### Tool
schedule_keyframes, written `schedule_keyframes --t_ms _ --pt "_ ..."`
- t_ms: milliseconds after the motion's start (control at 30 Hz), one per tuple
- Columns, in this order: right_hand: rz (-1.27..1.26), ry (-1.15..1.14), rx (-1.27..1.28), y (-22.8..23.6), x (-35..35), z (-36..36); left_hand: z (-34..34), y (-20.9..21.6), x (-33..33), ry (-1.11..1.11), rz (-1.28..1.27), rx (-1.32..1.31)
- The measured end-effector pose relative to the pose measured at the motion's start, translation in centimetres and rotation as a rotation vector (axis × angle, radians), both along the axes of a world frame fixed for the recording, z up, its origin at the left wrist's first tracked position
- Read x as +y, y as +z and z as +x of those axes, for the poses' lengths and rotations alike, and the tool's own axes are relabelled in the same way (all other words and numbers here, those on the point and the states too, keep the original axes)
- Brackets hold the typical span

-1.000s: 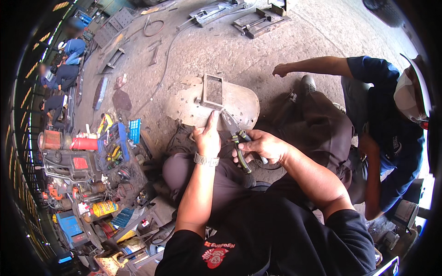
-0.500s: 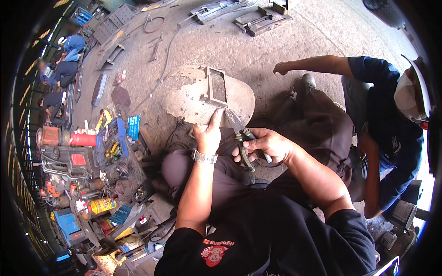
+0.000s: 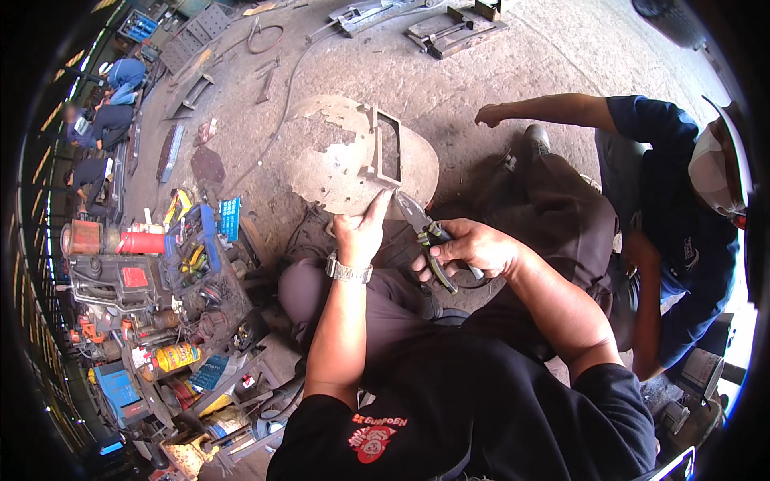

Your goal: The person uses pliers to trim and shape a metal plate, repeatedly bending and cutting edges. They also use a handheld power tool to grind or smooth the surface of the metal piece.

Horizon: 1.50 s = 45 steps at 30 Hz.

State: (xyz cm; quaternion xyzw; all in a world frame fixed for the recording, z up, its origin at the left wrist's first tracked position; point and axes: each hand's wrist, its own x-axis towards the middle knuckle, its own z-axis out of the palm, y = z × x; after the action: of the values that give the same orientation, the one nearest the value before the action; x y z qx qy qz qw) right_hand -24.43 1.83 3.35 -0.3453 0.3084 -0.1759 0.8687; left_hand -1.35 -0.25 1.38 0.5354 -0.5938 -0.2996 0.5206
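Workshop floor; right hand (image 3: 473, 248) around pliers (image 3: 429, 236)

Surface: grey concrete floor (image 3: 513, 72) | top: steel frame pieces (image 3: 453, 24), wire loop (image 3: 265, 36) | left: flat metal plates (image 3: 172, 148), tool clutter with blue tray (image 3: 228, 218), red canister (image 3: 144, 240)
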Motion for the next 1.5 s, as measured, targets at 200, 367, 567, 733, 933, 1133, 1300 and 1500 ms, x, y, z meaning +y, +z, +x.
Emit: schedule_keyframes --t_ms 200,367,567,733,933,1133,1300,1500 --pt "-0.011 0.012 0.014 0.1 0.1 -0.1 -0.1 -0.7 -0.2 -0.026 -0.036 0.127" --pt "-0.079 0.031 0.045 0.0 0.2 -0.1 0.0 -0.6 0.0 -0.03 -0.044 0.088" --pt "-0.057 0.026 0.015 -0.4 0.6 0.4 -0.2 -0.3 0.3 -0.007 -0.006 0.152" --pt "0.009 -0.033 -0.065 -1.7 1.4 0.9 -1.0 -0.3 0.5 0.022 -0.018 0.122" --pt "-0.095 -0.013 0.185 -2.0 1.3 1.8 -1.1 -1.4 0.3 -0.017 -0.071 -0.06" --pt "-1.014 0.301 1.108 -1.1 -1.5 1.8 -1.1 -4.1 -0.5 0.132 -0.136 -0.374" --pt "-1.032 0.1 1.079 -1.7 -0.9 2.2 -1.8 -3.0 -1.1 0.268 -0.119 -0.234" --pt "-0.158 -0.177 0.155 -3.2 1.6 2.3 -0.7 -3.4 -0.8 0.205 0.155 0.603"
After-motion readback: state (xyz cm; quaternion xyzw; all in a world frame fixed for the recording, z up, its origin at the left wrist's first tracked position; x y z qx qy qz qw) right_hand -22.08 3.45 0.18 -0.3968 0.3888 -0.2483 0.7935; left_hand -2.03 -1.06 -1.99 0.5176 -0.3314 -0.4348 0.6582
